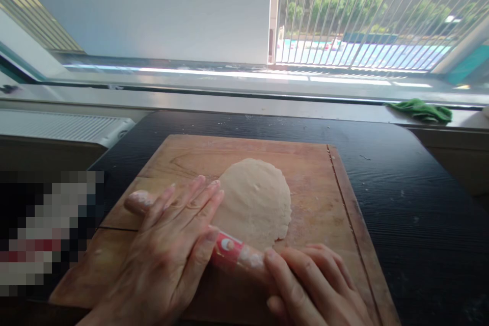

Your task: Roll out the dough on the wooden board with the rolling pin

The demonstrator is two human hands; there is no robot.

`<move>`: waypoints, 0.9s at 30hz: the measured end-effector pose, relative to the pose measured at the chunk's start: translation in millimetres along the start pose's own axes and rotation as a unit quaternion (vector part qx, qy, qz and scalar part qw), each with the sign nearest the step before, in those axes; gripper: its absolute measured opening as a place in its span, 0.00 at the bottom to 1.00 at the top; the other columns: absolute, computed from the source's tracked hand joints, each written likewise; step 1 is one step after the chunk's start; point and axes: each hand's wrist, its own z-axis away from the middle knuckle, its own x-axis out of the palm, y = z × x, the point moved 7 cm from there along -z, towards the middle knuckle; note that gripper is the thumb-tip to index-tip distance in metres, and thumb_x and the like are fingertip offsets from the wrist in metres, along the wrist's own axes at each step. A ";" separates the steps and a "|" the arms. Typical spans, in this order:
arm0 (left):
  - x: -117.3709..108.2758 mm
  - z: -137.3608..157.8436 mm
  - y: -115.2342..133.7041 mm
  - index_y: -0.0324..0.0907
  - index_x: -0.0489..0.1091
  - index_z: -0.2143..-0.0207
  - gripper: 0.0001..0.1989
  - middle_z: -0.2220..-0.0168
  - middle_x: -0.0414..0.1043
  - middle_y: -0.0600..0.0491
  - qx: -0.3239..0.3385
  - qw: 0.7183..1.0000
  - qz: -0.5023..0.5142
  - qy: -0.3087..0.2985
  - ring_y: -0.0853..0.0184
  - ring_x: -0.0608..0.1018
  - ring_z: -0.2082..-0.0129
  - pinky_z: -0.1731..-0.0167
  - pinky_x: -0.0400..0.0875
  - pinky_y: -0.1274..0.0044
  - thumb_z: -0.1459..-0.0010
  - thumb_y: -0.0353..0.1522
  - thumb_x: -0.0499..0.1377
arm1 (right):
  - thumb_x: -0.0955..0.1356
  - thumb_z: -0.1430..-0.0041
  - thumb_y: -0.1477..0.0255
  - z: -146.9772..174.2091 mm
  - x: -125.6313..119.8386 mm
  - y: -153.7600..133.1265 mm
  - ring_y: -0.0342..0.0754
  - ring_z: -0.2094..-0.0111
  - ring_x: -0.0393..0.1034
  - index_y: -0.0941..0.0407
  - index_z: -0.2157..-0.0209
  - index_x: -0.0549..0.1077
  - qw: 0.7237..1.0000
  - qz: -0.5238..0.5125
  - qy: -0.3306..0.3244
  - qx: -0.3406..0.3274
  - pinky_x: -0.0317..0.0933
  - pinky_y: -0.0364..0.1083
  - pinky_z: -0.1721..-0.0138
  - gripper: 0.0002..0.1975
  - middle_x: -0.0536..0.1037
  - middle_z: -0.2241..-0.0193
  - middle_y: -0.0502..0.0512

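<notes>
A flat, rounded sheet of dough [255, 196] with a ragged right edge lies on a wooden board [309, 183]. Across its near left side lies a rolling pin [229, 248], slanted, with a red printed label near its middle. My left hand [168, 244] rests flat on the pin, fingers stretched forward, with the tips near the dough's left edge. At the pin's right end, my right hand [313, 285] has its fingers curled over it. Both hands hide parts of the pin.
The board lies on a black table [405, 204] with a few crumbs on it. A green cloth [422, 110] sits on the windowsill at the back right. To the left is a white radiator [69, 125]. Beyond the window stands a railing [344, 25].
</notes>
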 end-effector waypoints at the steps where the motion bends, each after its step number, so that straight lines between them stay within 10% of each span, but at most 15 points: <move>1: 0.4 -8.0 -0.4 0.41 0.57 0.38 0.26 0.36 0.56 0.52 -0.012 1.000 0.000 -0.005 0.58 0.55 0.34 0.35 0.46 0.60 0.38 0.34 0.45 | 0.65 0.39 0.71 -3.0 -0.9 3.8 0.45 0.68 0.70 0.59 0.55 0.73 1.000 -0.016 -0.008 0.005 0.62 0.47 0.58 0.12 0.79 0.66 0.53; 9: 17.4 -94.0 -4.6 0.38 0.64 0.43 0.26 0.39 0.61 0.47 -0.078 0.996 -0.004 -0.046 0.54 0.57 0.36 0.39 0.50 0.55 0.35 0.40 0.40 | 0.63 0.35 0.71 -17.1 0.0 38.8 0.49 0.64 0.66 0.58 0.51 0.72 0.992 -0.029 -0.061 0.107 0.59 0.49 0.61 0.14 0.76 0.65 0.55; 20: -4.2 -27.1 9.0 0.39 0.58 0.39 0.26 0.36 0.56 0.48 -0.017 0.999 0.002 -0.038 0.57 0.56 0.35 0.38 0.52 0.57 0.37 0.37 0.42 | 0.66 0.39 0.69 -0.4 -6.4 9.8 0.48 0.61 0.67 0.59 0.53 0.74 0.999 -0.021 -0.017 0.041 0.59 0.47 0.54 0.15 0.77 0.63 0.53; 27: 17.1 -70.9 -1.5 0.40 0.61 0.41 0.26 0.38 0.61 0.47 -0.085 0.995 -0.007 -0.055 0.53 0.56 0.35 0.39 0.50 0.53 0.36 0.40 0.41 | 0.64 0.36 0.69 -20.7 -5.9 31.0 0.50 0.62 0.64 0.57 0.53 0.73 0.993 -0.014 -0.083 0.079 0.57 0.50 0.59 0.12 0.75 0.64 0.54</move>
